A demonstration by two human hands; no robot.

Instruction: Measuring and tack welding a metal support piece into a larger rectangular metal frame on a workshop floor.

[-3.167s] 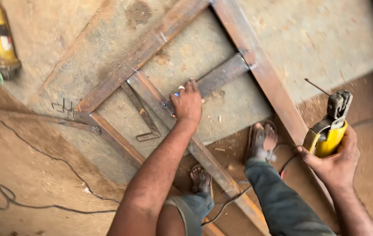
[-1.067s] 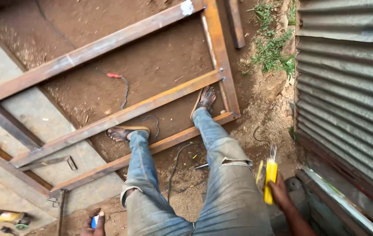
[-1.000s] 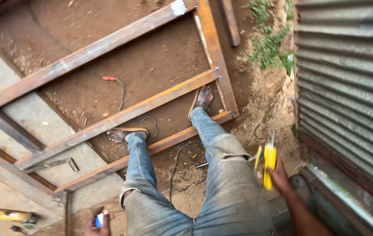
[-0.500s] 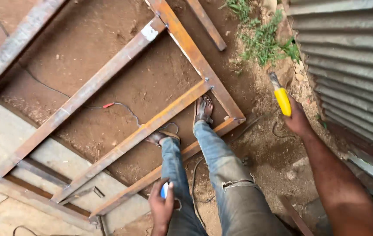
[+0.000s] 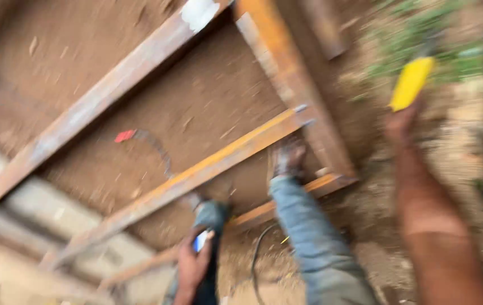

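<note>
Bare brown earth (image 5: 207, 107) lies underfoot, with a rusty steel frame (image 5: 286, 68) of long bars flat on it, a strip of pale concrete (image 5: 32, 209) at the lower left and a patch of weeds (image 5: 422, 34) at the upper right (everything is smeared by motion). Compared with half a second ago the view has swung closer to the frame's corner, and the right hand (image 5: 402, 121) is stretched farther out toward the weeds. Its fingers are wrapped around a yellow grinder (image 5: 412, 83), held up over the soil beside the frame. The left hand (image 5: 193, 262) hangs low by the knee, curled about a small blue-and-white object (image 5: 200, 241).
</note>
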